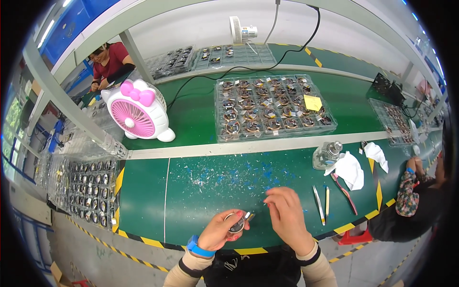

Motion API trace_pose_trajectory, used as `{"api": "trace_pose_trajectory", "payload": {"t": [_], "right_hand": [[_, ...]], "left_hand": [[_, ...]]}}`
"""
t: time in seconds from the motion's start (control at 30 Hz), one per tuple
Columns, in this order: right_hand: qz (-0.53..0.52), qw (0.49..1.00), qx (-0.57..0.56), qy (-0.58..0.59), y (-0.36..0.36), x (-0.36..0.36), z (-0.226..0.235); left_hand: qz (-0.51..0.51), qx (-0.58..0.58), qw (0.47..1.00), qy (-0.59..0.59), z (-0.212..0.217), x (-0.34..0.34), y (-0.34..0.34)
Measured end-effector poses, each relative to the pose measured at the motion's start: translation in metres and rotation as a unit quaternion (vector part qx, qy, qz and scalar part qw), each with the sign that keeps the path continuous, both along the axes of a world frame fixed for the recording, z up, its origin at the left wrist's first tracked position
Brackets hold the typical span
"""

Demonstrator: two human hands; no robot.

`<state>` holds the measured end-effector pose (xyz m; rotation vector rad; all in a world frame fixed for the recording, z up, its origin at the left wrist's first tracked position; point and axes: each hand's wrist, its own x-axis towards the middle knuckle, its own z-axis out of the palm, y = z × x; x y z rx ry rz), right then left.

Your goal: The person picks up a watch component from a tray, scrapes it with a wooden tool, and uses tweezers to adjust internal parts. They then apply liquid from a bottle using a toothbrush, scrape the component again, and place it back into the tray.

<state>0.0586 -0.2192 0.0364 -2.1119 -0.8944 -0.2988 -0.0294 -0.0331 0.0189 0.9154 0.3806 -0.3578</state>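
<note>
My left hand [221,233] grips a small round coil part [236,223] with a white tag near the front edge of the green bench [191,186]. A blue wristband sits on that wrist. My right hand [286,215] hovers just right of the part, fingertips pinched together near its tag; whether they hold something tiny I cannot tell. A clear tray [275,107] filled with several similar round coils lies further back on the raised green strip.
Two tweezers [322,203] and a pink-handled tool [345,191] lie to the right, beside white cloths [351,170] and a glass bottle [327,155]. A pink and white fan [138,115] stands at left. Stacked part trays [91,191] sit at far left. Other people work at far left and right.
</note>
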Motion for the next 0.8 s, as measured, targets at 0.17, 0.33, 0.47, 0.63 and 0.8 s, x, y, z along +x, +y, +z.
{"api": "trace_pose_trajectory", "payload": {"t": [0.17,0.33,0.47,0.63,0.8], "right_hand": [[0.134,0.99,0.038,-0.014,0.002,-0.001,0.007],[0.175,0.984,0.019,0.01,0.0,-0.002,0.004],[0.142,0.99,0.005,0.004,0.002,-0.006,0.008],[0.112,0.993,0.028,0.005,0.009,-0.007,0.004],[0.141,0.989,0.04,0.031,0.008,-0.004,0.002]], "left_hand": [[-0.017,0.033,0.999,0.001,0.0,0.0,-0.003],[-0.037,0.05,0.998,-0.025,-0.002,0.0,-0.003],[0.005,0.039,0.999,-0.013,0.002,0.0,-0.008],[0.043,0.02,0.999,-0.02,0.004,-0.001,-0.014],[-0.024,0.064,0.997,-0.031,0.001,-0.003,-0.008]]}}
